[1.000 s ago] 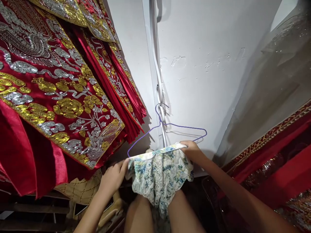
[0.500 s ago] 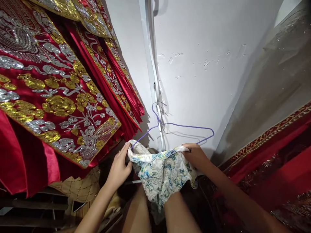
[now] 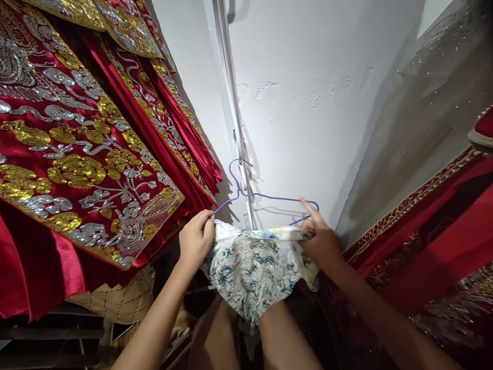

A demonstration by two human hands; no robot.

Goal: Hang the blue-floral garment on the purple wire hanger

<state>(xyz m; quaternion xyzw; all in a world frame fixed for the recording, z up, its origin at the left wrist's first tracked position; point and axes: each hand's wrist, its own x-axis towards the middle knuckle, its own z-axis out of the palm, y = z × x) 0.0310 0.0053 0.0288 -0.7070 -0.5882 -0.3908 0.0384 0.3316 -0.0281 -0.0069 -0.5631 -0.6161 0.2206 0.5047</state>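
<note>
A white garment with a blue, green and yellow swirl print (image 3: 254, 267), seemingly a pair of shorts, is stretched between my two hands. My left hand (image 3: 195, 239) is closed on the left end of its waistband, by the left arm of the purple wire hanger (image 3: 271, 197). My right hand (image 3: 321, 239) grips the waistband's right end between thumb and bent fingers, while its index finger points up beside the hanger's right tip. The hanger hooks onto a pale upright bar; its left end is hidden behind my left hand and the cloth.
Red costumes with gold and silver sequins (image 3: 84, 154) hang at the left. A white wall (image 3: 300, 128) with scuffs stands behind the metal bar (image 3: 227, 77). More red trimmed fabric (image 3: 431, 246) lies to the right. Below are my bare legs (image 3: 285, 334).
The waistband has been pulled taut and straight. My right index finger has lifted toward the hanger's right end, and the left hand has risen slightly. The view has shifted a little right.
</note>
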